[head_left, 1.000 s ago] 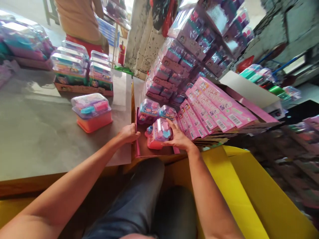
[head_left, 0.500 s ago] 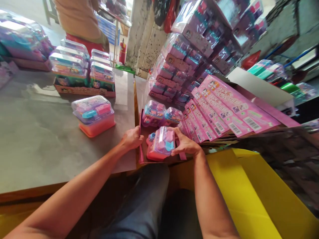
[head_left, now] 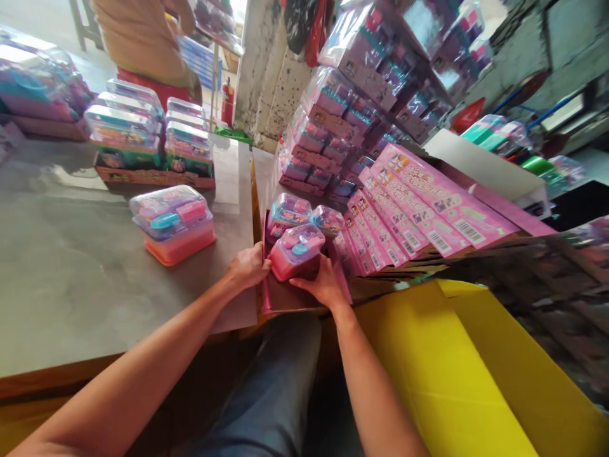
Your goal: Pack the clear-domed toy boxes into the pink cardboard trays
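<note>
Status: tray part filled, my read is roughly halfway at best. Pink cardboard tray (head_left: pixel 285 297) sits at the table's right edge, in front of the person. Two clear-lidded boxes are in, side by side at the far end: left one (head_left: pixel 288 216), right one (head_left: pixel 328 220). Third one, the red-base box (head_left: pixel 295 251), is inside the tray outline, just in front of those two and a bit askew. Can't tell if its base is down on the cardboard. Tray floor shows at the near end, so looks like room for more.

Grips: left hand (head_left: pixel 250 265) is pinching the tray's left wall. Right hand (head_left: pixel 323 282) is wrapped round the near right corner of the red-base box, thumb along the front, fingers on the right side.

For reference, the filled tray (head_left: pixel 152 179) on the table (head_left: pixel 71 266) carries two rows of lidded boxes, looks like three each. If that's the pattern, about three more after this one. One loose box (head_left: pixel 174 222), pink-red base with small toy parts under the lid, stands just in front of it, not in any tray. Behind: a tall stack of loaded trays (head_left: pixel 333 120), film-wrapped at least up top.
</note>
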`<state>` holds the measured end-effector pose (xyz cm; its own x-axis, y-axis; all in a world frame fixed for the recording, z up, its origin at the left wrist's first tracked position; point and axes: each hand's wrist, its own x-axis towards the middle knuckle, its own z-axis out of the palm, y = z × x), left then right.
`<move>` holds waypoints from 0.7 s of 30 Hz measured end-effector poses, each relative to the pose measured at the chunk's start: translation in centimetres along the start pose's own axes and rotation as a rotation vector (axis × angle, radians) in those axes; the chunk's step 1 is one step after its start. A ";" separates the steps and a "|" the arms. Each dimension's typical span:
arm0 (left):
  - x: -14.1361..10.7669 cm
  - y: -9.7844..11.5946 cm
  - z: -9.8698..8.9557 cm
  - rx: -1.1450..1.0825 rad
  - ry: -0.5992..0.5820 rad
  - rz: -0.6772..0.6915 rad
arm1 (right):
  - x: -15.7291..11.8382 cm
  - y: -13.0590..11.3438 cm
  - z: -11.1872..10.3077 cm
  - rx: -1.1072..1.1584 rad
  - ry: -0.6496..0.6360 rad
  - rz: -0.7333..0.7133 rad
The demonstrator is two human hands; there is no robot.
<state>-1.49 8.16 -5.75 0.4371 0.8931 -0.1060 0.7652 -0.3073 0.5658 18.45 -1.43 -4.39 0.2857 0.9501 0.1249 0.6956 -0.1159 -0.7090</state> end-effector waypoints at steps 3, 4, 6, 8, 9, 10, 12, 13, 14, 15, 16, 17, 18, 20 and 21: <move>-0.1 0.0 -0.1 0.017 -0.005 -0.002 | 1.1 -0.7 0.2 -0.111 -0.066 0.100; -0.1 0.0 -0.1 0.022 -0.007 -0.001 | 1.4 -1.0 0.2 -0.159 -0.073 0.134; -0.2 0.0 -0.2 0.027 -0.014 0.004 | 2.0 -1.5 0.3 -0.240 -0.078 0.152; -0.2 0.1 -0.3 0.024 -0.019 0.007 | 2.3 -1.8 0.3 -0.278 -0.068 0.129; -0.2 0.1 -0.3 0.022 -0.020 0.008 | 2.3 -1.8 0.4 -0.290 -0.062 0.126; -0.2 0.1 -0.3 0.022 -0.021 0.008 | 2.1 -1.8 0.4 -0.299 -0.059 0.132; -0.2 0.1 -0.3 0.022 -0.017 0.009 | 1.6 -1.5 0.5 -0.291 -0.053 0.156; -0.2 0.2 -0.3 0.019 -0.014 0.007 | 1.4 -1.2 0.6 -0.273 -0.048 0.160; -0.2 0.2 -0.3 0.015 -0.014 0.003 | 1.1 -0.9 0.6 -0.247 -0.037 0.149; -0.3 0.2 -0.3 0.012 -0.015 -0.004 | 1.0 -0.6 0.6 -0.216 -0.021 0.119; -0.3 0.3 -0.3 0.013 -0.019 -0.011 | 1.0 -0.3 0.7 -0.184 0.006 0.072; -0.3 0.3 -0.3 0.017 -0.023 -0.013 | 1.1 0.0 0.7 -0.151 0.035 0.014; -0.3 0.3 -0.3 0.025 -0.026 -0.012 | 1.3 0.2 0.7 -0.115 0.056 -0.047; -0.4 0.4 -0.4 0.041 -0.024 -0.009 | 2.1 0.7 0.7 -0.023 0.047 -0.138; -0.4 0.4 -0.4 0.045 -0.022 -0.009 | 2.5 1.0 0.6 0.031 0.006 -0.160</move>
<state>-1.52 7.80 -5.19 0.4400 0.8887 -0.1292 0.7894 -0.3141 0.5275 19.48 1.03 -5.16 0.1768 0.9539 0.2425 0.7123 0.0460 -0.7004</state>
